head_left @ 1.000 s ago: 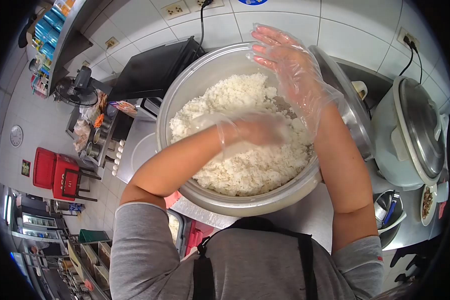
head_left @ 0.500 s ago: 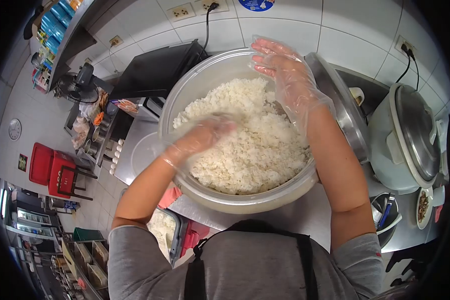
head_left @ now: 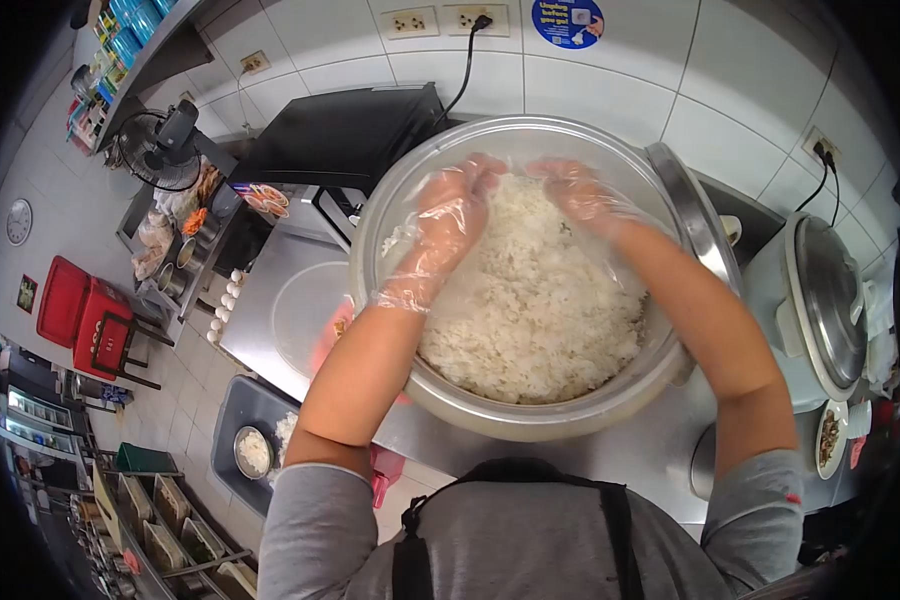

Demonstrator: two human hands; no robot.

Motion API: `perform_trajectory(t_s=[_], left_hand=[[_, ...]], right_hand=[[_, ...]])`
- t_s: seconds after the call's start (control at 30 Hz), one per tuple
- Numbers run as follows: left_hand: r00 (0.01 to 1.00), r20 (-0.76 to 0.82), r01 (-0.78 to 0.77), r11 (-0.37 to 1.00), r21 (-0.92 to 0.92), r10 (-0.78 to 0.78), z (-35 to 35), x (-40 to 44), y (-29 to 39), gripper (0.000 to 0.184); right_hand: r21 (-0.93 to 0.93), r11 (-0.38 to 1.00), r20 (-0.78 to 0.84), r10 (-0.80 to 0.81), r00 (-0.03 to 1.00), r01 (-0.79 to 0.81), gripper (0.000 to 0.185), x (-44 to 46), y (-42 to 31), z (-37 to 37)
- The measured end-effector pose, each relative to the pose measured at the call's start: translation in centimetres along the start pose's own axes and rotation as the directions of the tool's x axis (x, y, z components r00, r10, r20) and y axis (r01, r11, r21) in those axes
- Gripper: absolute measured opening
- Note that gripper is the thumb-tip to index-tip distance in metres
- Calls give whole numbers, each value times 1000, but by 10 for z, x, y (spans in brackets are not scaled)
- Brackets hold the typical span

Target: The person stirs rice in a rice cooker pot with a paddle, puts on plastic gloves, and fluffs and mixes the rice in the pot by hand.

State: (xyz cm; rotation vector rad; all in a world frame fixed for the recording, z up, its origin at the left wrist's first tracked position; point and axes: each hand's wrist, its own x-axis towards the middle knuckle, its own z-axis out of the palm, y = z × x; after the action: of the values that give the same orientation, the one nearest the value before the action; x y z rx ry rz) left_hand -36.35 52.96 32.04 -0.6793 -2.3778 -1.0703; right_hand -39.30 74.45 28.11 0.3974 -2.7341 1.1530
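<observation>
Right hand [head_left: 578, 192] dropped from pot [head_left: 540, 424] rim to 1 o'clock | left hand [head_left: 452, 208] at 11 | hands apart, curved, pinch unclear | both now working rice [head_left: 540, 310]

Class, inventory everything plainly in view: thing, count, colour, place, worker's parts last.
Pot: one, silvery, centre
Rice: one mound, white, inside pot
Counter: one, silvery, under pot
Metal lid: one, silvery, right of pot
Lidded cooker: one, pale grey, right
Plate: one, white, lower right
Appliance: one, black, pot's back left
Egg-like items: several, white, counter's left edge
Tub: one, grey, lower left
Fan: one, black, upper left
Box: one, red, left
Clock: one, white, far left
Sticker: one, blue, back wall
Shelf goods: several, mixed, upper left
Left hand: one, clear-gloved, rice's left side
Right hand: one, clear-gloved, rice's far right
</observation>
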Motion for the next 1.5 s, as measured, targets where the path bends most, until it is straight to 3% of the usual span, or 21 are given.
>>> perform_trajectory(t_s=[0.1,0.2,0.3,0.4,0.5,0.9,1.17,1.5], left_hand=[[983,-171,36,990,-135,-59,-5,8,-13,16],[978,-186,51,977,-209,-91,-9,6,-12,16],[972,-196,70,957,-283,-129,-11,6,-13,16],[970,-207,49,942,-332,-123,-21,6,0,16],[973,-159,102,926,-363,-169,-26,6,7,15],[981,-119,103,928,-357,-155,-24,7,4,17],[978,-129,112,931,-348,-166,-35,7,16,20],[975,-170,64,907,-416,-147,-26,6,4,22]], right_hand=[[-150,972,90,194,977,-180,37,27,-20,10],[-416,903,220,-14,976,106,35,84,36,50],[-660,692,418,13,908,294,35,107,45,70],[-614,767,486,180,855,187,36,116,14,59],[-506,840,500,103,860,194,39,136,39,73],[-465,871,613,189,767,157,46,141,29,66],[-359,933,694,270,667,-5,52,146,11,30],[-344,938,690,230,687,31,60,121,4,51]])
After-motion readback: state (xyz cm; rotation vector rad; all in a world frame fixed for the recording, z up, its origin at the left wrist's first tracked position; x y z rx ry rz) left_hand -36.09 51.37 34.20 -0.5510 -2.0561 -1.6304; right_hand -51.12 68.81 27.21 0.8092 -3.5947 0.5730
